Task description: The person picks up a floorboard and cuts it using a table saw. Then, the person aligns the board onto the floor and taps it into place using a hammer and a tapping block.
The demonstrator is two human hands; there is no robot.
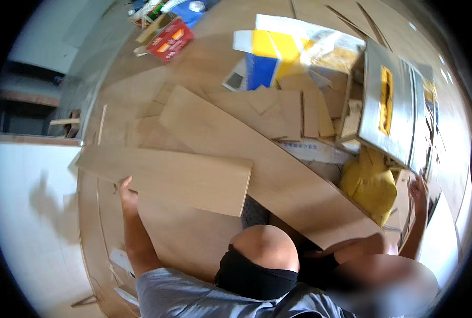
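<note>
My left hand (128, 192) grips the near edge of a light brown wooden board (177, 177), its thumb side showing and the other fingers hidden beneath. The board is raised and partly overlaps a longer wooden board (257, 164), which slants from the upper left down toward my knee. At the far right, my right hand (419, 192) is beside the lower corner of a silver box (392, 106) with a yellow patch. Its fingers look partly stretched out, with nothing visible in them; whether they touch the box I cannot tell.
A yellow bag (368, 183) lies under the silver box. Beyond the boards are cardboard pieces (289, 114) and a white, yellow and blue carton (283, 47). A red box (169, 40) stands at the far left. A white wall (29, 212) borders the left side.
</note>
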